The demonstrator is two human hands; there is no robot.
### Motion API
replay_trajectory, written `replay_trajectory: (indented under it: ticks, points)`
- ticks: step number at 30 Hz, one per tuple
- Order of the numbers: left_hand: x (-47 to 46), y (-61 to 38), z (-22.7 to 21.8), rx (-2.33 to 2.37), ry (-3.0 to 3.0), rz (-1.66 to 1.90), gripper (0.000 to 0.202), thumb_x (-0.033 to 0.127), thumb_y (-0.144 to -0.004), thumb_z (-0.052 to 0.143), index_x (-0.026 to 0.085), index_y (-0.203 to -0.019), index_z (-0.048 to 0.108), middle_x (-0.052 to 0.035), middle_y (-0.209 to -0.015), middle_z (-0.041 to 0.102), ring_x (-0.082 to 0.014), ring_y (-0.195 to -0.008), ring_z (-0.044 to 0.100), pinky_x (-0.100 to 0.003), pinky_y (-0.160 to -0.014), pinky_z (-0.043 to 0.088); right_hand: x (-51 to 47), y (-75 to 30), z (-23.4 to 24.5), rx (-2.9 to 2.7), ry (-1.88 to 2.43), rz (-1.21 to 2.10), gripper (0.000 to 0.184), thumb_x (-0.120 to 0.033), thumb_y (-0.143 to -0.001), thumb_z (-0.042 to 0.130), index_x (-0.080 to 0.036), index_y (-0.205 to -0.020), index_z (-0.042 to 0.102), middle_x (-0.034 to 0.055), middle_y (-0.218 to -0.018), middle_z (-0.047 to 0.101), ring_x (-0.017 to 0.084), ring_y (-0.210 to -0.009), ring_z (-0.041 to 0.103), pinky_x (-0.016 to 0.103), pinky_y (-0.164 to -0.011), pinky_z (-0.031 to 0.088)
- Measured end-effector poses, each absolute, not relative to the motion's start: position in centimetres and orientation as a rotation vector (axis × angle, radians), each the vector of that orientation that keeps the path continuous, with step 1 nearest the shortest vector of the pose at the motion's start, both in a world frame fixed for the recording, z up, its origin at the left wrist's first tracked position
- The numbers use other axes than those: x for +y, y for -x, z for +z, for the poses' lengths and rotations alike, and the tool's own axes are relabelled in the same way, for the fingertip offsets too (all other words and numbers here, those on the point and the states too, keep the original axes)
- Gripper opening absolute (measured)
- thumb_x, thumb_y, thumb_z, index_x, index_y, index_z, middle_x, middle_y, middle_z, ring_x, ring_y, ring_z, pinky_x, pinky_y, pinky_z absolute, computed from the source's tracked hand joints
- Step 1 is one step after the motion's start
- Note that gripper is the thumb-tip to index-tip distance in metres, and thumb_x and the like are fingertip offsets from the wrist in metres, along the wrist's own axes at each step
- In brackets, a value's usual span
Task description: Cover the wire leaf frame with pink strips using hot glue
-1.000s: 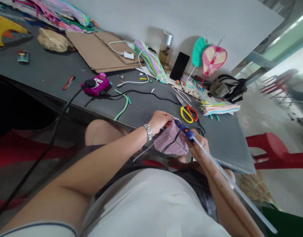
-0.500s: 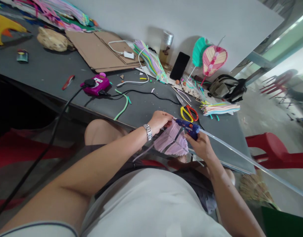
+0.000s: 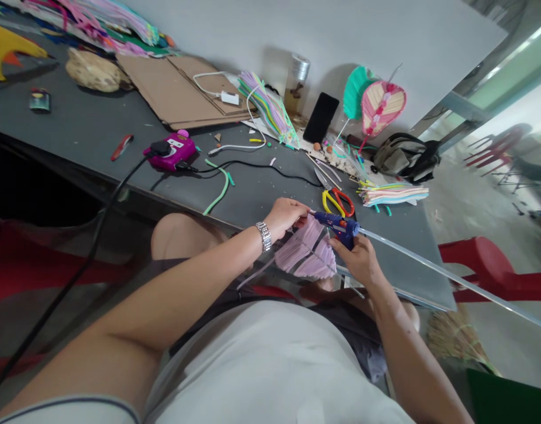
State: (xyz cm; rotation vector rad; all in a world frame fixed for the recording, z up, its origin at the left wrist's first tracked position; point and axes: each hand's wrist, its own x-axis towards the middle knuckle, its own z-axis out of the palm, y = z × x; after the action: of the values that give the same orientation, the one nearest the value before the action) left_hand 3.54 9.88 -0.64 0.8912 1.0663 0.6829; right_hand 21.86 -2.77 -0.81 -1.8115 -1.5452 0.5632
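Note:
My right hand (image 3: 357,254) grips a blue glue gun (image 3: 341,228) with a long clear glue stick (image 3: 433,272) running out of its back end. Its nozzle points left, right at the fingertips of my left hand (image 3: 289,217). Those fingers are pinched on the upper edge of a lilac leaf shape (image 3: 306,252) made of pipe cleaners, with dark gaps and a central stem. The leaf hangs over my lap at the table's front edge. Whatever small part lies between my left fingertips is hidden.
On the grey table (image 3: 252,194) lie scissors (image 3: 336,201), a pink power adapter (image 3: 173,152) with black cables, pipe cleaner bundles (image 3: 396,193), cardboard (image 3: 182,97) and a phone (image 3: 321,118). Two finished-looking leaf shapes (image 3: 384,108) lean at the wall. A red chair (image 3: 486,268) stands right.
The glue gun has tilted slightly, so the far end of its glue stick has swung up. My left hand and the lilac leaf stay nearly still.

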Motion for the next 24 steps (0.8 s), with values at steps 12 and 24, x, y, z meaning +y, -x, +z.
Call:
replay_trajectory:
  ticks: [12,24]
  points:
    - [10.0,-3.3,-0.9,1.034,-0.886,0.675,0.012,0.0,-0.075,0.065,0.01,-0.071,0.07,-0.0011,-0.052,0.063,-0.0093,-0.047,0.058,-0.021,-0.053,0.047,-3.1,-23.7,0.0,-1.002,1.684,0.821,0.048,-0.06,-0.071,0.08,-0.019,-0.091,0.063,-0.0044,-0.059,0.059,0.011,-0.048,0.05,0.022,-0.043,0.038]
    - [10.1,-3.3,-1.1,1.012,-0.89,0.696,0.008,0.003,-0.068,0.067,0.01,-0.071,0.069,-0.0003,-0.05,0.061,-0.0099,-0.047,0.057,-0.02,-0.05,0.047,-3.0,-30.1,-2.7,-0.79,2.058,0.313,0.049,-0.063,-0.063,0.076,-0.016,-0.063,0.064,-0.0053,-0.049,0.048,0.01,-0.048,0.041,0.024,-0.045,0.027]
